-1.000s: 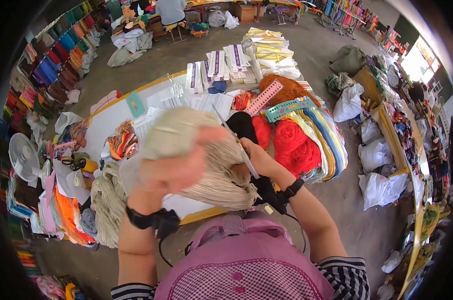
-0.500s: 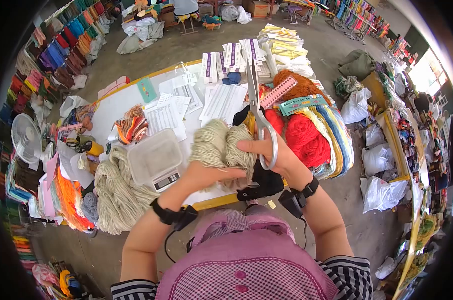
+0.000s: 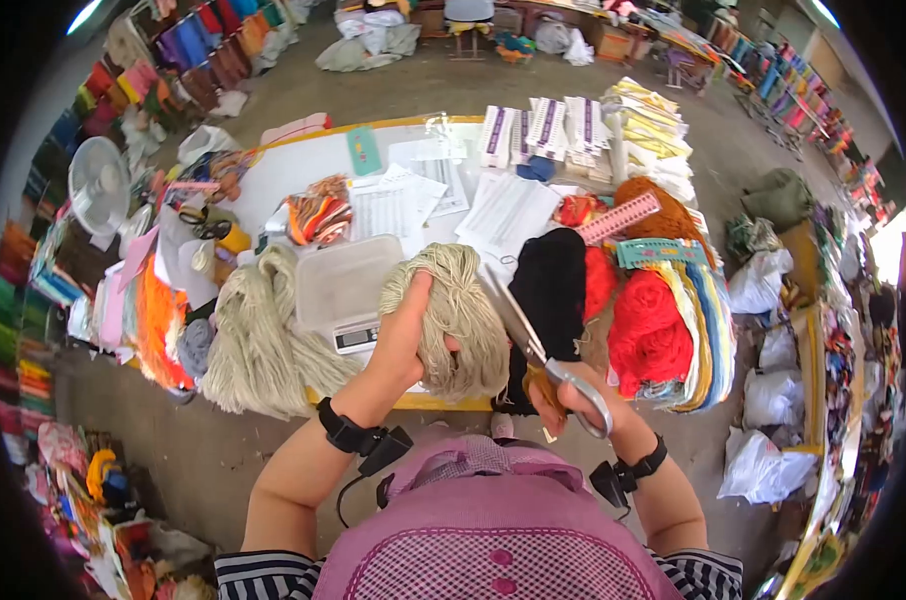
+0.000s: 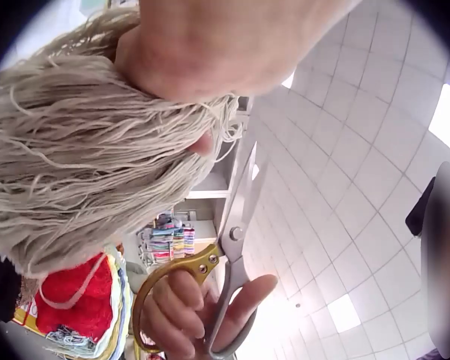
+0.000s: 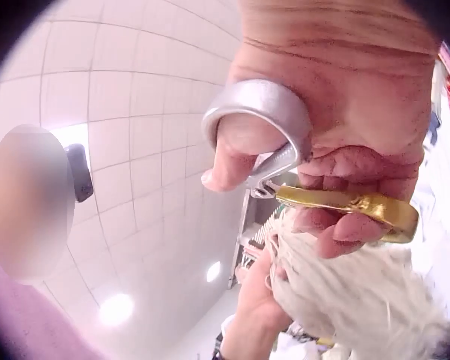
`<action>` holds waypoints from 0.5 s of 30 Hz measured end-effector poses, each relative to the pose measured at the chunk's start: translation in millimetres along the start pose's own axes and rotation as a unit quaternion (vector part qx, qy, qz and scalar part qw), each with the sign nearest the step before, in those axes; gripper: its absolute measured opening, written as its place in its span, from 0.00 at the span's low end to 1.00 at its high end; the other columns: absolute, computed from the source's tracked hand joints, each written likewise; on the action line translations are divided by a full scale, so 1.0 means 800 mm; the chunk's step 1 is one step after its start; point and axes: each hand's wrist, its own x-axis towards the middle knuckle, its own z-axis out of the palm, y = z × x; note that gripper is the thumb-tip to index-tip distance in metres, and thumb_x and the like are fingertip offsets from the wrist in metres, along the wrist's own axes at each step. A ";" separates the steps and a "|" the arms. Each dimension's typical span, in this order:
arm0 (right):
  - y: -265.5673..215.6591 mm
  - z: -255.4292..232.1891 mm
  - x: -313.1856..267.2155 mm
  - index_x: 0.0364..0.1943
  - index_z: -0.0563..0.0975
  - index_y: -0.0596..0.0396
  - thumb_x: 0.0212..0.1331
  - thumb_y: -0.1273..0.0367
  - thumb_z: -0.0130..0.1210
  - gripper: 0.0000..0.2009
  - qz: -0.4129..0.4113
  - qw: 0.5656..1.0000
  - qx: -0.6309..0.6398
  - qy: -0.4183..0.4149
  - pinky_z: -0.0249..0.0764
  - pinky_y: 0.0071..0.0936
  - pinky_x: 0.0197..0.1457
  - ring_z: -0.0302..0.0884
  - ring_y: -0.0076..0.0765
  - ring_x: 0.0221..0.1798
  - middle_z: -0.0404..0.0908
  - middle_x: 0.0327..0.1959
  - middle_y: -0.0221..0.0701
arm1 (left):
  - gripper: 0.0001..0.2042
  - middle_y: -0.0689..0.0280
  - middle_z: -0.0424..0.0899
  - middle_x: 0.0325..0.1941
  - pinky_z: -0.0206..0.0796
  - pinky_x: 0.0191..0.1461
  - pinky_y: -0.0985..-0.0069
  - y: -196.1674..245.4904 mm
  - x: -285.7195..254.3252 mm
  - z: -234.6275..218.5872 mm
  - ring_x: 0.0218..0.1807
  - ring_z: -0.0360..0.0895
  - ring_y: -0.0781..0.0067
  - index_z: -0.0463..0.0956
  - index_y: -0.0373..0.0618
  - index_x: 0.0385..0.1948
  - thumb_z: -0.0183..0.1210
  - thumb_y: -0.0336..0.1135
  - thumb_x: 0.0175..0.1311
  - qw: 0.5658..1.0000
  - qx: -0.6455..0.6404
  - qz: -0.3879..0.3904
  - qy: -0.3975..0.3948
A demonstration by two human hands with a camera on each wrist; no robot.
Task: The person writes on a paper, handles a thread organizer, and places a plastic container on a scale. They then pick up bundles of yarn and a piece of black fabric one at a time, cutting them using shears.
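My left hand (image 3: 401, 335) grips a thick bundle of pale beige yarn (image 3: 465, 325) above the table's front edge. In the left wrist view, loose strands of the yarn (image 4: 82, 165) hang in front, and a fingertip shows among them. To the right, my right hand (image 3: 585, 388) holds large scissors (image 3: 521, 325) with one silver and one gold handle. The right wrist view shows the thumb through the silver loop (image 5: 300, 112) and fingers curled through the gold handle (image 5: 322, 199). The blades point up and leftward, tips beside the bundle.
A digital scale with a clear plastic tub (image 3: 343, 280) stands left of the bundle. A larger beige skein (image 3: 268, 340) drapes over the front edge. Black yarn (image 3: 545, 285), red yarn (image 3: 653, 330) and a multicoloured skein lie rightward. Printed sheets (image 3: 503, 215) and stacked cards (image 3: 548, 130) are farther back.
My right hand has come off the yarn bundle and moved down and right, the scissors swinging from upright to a leftward tilt. My left hand still holds the bundle, now raised more upright.
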 end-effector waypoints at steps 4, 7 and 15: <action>0.010 -0.012 0.000 0.33 0.72 0.57 0.52 0.36 0.55 0.33 0.036 0.997 0.028 -0.059 0.66 0.19 0.22 0.73 0.22 0.20 0.71 0.16 0.26 | 0.17 0.65 0.83 0.44 0.73 0.24 0.77 -0.002 -0.016 0.008 0.36 0.82 0.74 0.71 0.47 0.53 0.47 0.48 0.72 0.999 -0.023 0.044 0.002; 0.009 -0.023 0.003 0.32 0.72 0.57 0.53 0.36 0.55 0.33 0.049 0.995 0.018 -0.083 0.66 0.18 0.22 0.73 0.22 0.20 0.72 0.17 0.26 | 0.18 0.65 0.83 0.43 0.73 0.25 0.77 -0.005 -0.025 0.013 0.36 0.82 0.74 0.71 0.47 0.53 0.46 0.48 0.73 0.996 -0.042 0.074 0.010; 0.000 -0.044 0.011 0.33 0.72 0.58 0.54 0.36 0.53 0.33 0.041 0.988 -0.002 -0.148 0.66 0.19 0.23 0.73 0.23 0.20 0.72 0.16 0.27 | 0.18 0.66 0.82 0.44 0.73 0.25 0.77 -0.019 -0.043 0.021 0.37 0.82 0.74 0.71 0.46 0.54 0.45 0.47 0.74 0.993 -0.031 0.099 0.051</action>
